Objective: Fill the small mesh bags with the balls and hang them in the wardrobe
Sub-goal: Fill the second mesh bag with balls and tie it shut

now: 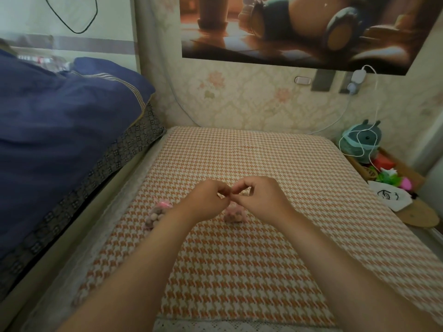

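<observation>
Both forearms reach forward from the near edge and meet over the middle of the bed [239, 271]. The left hand [207, 200] and right hand [262, 197] are knuckles-up, their fingers [221, 186] curled and pinched together at the neck of a small pink mesh bag [234, 213] full of balls, which sits just below the wrists; any drawstring is too blurred to make out. A second filled bag [155, 213] lies beside the left forearm, apart from the first. Bare houndstooth cover spreads around the hands up to the wall. A blue quilt [60, 128] is heaped along the left edge; a plush toy [362, 140] and a white cable [374, 111] are off the far right corner, under a poster [299, 27]
</observation>
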`<action>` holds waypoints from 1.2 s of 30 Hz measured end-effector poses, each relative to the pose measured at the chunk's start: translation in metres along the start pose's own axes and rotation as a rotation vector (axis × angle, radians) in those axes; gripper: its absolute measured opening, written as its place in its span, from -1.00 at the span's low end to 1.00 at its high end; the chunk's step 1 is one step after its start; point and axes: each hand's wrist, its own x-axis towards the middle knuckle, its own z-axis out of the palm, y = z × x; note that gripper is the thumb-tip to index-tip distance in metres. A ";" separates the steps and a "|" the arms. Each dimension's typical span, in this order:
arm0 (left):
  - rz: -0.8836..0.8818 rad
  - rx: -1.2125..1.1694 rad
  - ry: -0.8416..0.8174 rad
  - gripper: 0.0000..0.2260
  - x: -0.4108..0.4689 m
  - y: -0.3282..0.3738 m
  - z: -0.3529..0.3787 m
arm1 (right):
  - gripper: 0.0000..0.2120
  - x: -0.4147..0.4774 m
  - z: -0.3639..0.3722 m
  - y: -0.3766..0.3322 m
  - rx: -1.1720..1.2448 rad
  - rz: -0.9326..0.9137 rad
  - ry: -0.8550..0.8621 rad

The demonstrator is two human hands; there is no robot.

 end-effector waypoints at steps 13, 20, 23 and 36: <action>0.054 -0.048 0.019 -0.79 0.002 -0.002 0.005 | -0.78 -0.004 -0.006 -0.002 -0.387 0.063 -0.184; 0.026 -0.057 0.133 -0.82 0.019 -0.008 0.020 | -0.81 -0.007 -0.025 0.006 -0.334 0.121 -0.145; 0.034 -0.001 0.098 -0.79 0.029 -0.011 0.031 | -0.80 -0.008 -0.030 0.013 -0.320 0.122 -0.154; 0.153 0.153 -0.053 -0.76 0.063 -0.023 0.066 | -0.75 0.000 -0.031 0.041 -0.222 0.121 -0.125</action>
